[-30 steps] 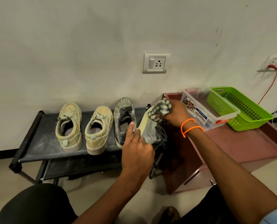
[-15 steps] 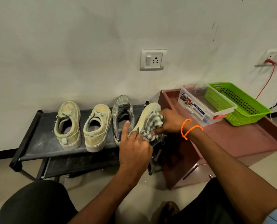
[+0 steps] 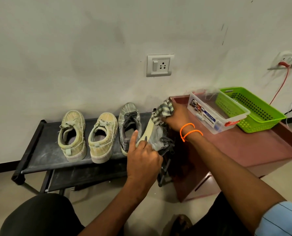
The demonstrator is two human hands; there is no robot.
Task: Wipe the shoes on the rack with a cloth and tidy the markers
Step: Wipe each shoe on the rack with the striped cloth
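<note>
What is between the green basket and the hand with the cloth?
The head view shows a clear plastic box on the red cabinet, between the green basket and the right hand gripping the striped cloth.

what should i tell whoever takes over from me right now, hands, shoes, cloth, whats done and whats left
Left hand: grips the heel end of the grey shoe, tilted on its side at the rack's right end.
Right hand: holds the striped cloth against that shoe's toe.
Other three shoes stand upright on the top shelf: two tan, one grey.
Which are already wiped cannot be told.
Left: finish this shoe, set it back, tidy the markers; clear box and green basket sit on the red cabinet.
</note>
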